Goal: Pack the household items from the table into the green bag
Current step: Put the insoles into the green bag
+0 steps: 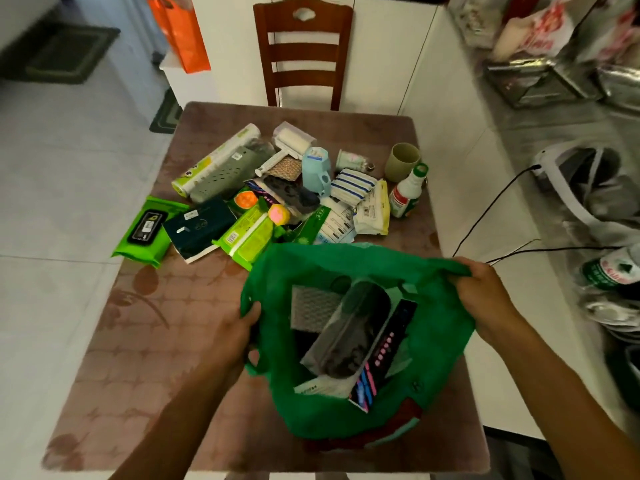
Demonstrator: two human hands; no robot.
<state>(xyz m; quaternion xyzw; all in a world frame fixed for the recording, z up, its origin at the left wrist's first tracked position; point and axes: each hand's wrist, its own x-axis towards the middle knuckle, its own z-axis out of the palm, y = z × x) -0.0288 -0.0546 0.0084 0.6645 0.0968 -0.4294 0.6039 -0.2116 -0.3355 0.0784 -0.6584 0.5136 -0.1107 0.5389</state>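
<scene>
Head view, near to far, with places given relative to the green bag (436, 344). Green bag stands open on the near half of the surface (138, 341), its mouth spread wide. Left hand (239, 332) grips the bag's left rim, fingers closed on the fabric; right hand (485, 292) pinches the bag's far-right rim, pulling it outward. Inside the bag lie a dark clear-wrapped pack (349, 330), a grey mesh pad (311, 308) and a dark box with pink dots (388, 351). Just beyond the bag, a yellow-green wipes pack (247, 233) and a white labelled packet (374, 211); farther left, a green wipes pack (145, 230) beside a dark blue pack (197, 225). Beyond these, a white spray bottle (408, 192), a blue-striped cloth (353, 185), a lint roller (291, 143) and a beige cup (401, 161). Farthest, a wooden chair (304, 53).
</scene>
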